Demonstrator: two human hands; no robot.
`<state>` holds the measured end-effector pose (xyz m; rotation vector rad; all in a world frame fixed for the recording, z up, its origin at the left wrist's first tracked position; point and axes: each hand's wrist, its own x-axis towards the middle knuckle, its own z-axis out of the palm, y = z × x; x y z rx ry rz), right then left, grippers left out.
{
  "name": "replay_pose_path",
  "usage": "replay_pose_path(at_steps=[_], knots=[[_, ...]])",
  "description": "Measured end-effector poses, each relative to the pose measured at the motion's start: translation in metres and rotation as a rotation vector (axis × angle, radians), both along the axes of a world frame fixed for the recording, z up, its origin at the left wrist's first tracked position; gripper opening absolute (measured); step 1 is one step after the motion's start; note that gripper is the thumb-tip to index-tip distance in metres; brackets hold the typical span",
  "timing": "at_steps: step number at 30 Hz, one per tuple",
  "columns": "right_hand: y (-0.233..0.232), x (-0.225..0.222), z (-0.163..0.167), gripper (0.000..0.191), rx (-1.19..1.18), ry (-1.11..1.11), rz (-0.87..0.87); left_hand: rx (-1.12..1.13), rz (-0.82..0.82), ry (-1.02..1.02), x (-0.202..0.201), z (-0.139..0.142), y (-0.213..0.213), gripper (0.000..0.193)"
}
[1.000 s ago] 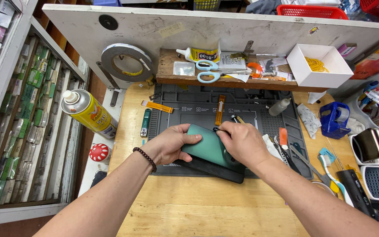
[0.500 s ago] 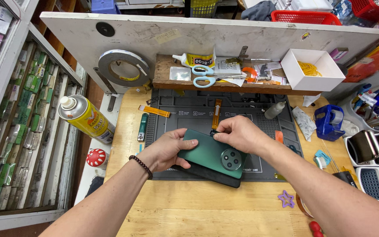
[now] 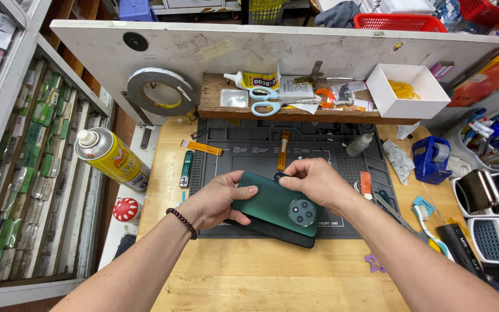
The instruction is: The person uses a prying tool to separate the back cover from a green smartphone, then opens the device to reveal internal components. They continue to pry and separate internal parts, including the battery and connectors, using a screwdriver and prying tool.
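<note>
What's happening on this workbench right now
A person holds a green phone back cover over a dark phone body on the grey repair mat. The left hand steadies the cover's left edge, while the right hand pinches at its top edge. A yellow spray can lies to the left, and blue scissors rest on the wooden shelf.

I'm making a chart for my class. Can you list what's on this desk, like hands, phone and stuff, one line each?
left hand: grips the left edge of the green phone
right hand: pinches the phone's top edge
green phone: back up, round camera ring showing, tilted over a dark slab
mat: dark grey, under the phone
spray can: yellow, lying left of the mat
scissors: blue handles, on the wooden shelf
white box: holds yellow bits
</note>
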<state>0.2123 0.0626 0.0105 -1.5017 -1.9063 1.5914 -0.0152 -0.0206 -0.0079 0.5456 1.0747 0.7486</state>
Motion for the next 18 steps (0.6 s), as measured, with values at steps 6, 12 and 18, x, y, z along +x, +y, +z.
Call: replay_pose_path(at_steps=[6, 12, 18], knots=[[0.008, -0.004, -0.01, 0.018, -0.04, -0.066, 0.001, 0.004, 0.016, 0.022, 0.001, 0.002, 0.0, 0.03], [0.031, 0.067, -0.008, 0.026, 0.157, -0.079, -0.509, -0.049, 0.022, -0.003, 0.002, 0.004, 0.008, 0.024], [0.03, 0.12, -0.04, 0.036, 0.404, -0.792, -0.463, -0.063, 0.052, 0.081, 0.006, 0.013, 0.008, 0.022]])
